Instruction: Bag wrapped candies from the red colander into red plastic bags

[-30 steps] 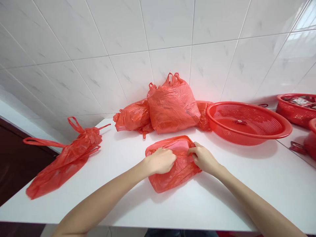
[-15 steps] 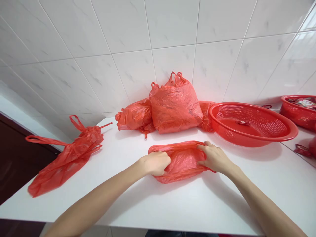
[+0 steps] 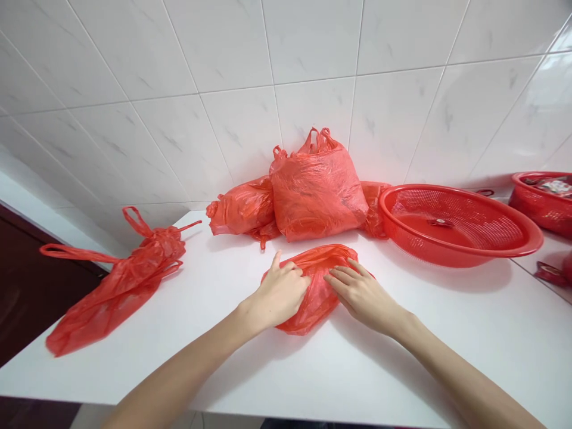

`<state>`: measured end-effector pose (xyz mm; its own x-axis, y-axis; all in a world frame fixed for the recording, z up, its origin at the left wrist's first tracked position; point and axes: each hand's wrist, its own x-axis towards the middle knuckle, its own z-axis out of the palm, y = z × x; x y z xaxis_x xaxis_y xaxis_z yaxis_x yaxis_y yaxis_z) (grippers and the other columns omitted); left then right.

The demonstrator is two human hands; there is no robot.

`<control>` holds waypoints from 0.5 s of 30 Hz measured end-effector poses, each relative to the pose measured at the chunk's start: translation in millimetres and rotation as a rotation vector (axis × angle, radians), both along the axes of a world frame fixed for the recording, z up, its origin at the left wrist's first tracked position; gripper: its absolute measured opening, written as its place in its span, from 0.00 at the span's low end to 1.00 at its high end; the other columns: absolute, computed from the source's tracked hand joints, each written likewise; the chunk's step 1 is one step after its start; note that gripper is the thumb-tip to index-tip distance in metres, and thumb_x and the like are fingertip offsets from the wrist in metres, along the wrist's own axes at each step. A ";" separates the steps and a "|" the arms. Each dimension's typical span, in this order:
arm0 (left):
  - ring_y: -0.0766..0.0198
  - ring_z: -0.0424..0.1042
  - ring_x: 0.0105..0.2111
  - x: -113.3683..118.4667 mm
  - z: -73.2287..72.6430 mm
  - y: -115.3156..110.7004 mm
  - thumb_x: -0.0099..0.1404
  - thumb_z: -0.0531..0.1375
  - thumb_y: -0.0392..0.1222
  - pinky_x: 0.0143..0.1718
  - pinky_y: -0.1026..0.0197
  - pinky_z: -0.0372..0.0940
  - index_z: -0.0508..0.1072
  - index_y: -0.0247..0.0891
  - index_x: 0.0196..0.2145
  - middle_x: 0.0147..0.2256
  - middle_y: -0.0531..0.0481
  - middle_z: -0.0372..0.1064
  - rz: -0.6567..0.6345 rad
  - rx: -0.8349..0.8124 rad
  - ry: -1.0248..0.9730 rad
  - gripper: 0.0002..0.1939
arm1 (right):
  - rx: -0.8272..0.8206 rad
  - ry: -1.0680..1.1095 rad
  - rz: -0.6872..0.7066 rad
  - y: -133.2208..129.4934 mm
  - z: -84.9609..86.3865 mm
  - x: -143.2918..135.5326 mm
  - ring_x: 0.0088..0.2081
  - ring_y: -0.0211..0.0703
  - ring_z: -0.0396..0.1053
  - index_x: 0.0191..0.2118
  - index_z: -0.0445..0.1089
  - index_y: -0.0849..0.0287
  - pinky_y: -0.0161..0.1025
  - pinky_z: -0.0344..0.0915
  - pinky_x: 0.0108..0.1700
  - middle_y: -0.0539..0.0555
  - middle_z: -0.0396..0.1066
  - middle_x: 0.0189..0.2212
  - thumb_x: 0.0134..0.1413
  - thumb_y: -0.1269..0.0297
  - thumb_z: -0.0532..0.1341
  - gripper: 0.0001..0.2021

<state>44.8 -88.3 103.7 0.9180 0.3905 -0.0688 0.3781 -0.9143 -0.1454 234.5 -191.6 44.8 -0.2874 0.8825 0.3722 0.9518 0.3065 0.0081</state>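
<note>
A thin red plastic bag [image 3: 316, 293] lies on the white table in front of me, crumpled, with its mouth facing up. My left hand [image 3: 280, 292] is closed on its left side, the fingers curled over the plastic and the thumb sticking up. On the right side, my right hand [image 3: 360, 295] has its fingers bent over the film, pinching it near the middle; its thumb is hidden. The two hands are close together, with a strip of bag between them.
Behind stands a full red bag [image 3: 317, 190] against the tiled wall, with a smaller knotted bag [image 3: 243, 207] beside it. A red plastic colander [image 3: 460, 253] sits at right, a filled red basket [image 3: 543, 205] beyond. Another limp red bag [image 3: 120, 286] lies at left near the table's edge.
My hands have come closer together, the right one moving left with the bag's right side. The bag's mouth, spread wide before, is now narrower and more bunched.
</note>
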 end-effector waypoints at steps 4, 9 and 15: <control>0.42 0.70 0.53 1.8 -6.8 5.4 0.69 0.52 0.33 0.62 0.21 0.46 0.79 0.35 0.34 0.37 0.38 0.77 0.178 0.034 0.044 0.15 | -0.243 -0.128 -0.195 2.8 -2.1 -0.7 0.34 0.50 0.74 0.47 0.72 0.65 0.49 0.63 0.49 0.57 0.76 0.28 0.60 0.81 0.51 0.16; 0.34 0.58 0.64 5.5 -14.8 16.4 0.70 0.55 0.43 0.63 0.17 0.38 0.80 0.38 0.43 0.49 0.36 0.75 0.300 0.069 -0.037 0.15 | -0.479 -0.111 -0.286 -3.2 9.6 -5.9 0.27 0.46 0.73 0.48 0.71 0.63 0.40 0.50 0.26 0.56 0.76 0.29 0.60 0.81 0.50 0.18; 0.29 0.47 0.69 8.5 -20.6 19.7 0.61 0.65 0.49 0.61 0.15 0.30 0.80 0.38 0.43 0.55 0.35 0.71 0.232 -0.087 0.036 0.15 | -0.466 -0.045 -0.448 -4.2 15.2 -7.7 0.34 0.50 0.77 0.72 0.49 0.61 0.37 0.58 0.26 0.69 0.71 0.52 0.62 0.68 0.59 0.35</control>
<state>53.4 -68.7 83.1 0.8007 0.5819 -0.1424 0.5755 -0.8132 -0.0869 226.8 -195.8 60.0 0.1401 0.9867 -0.0822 0.9901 -0.1395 0.0131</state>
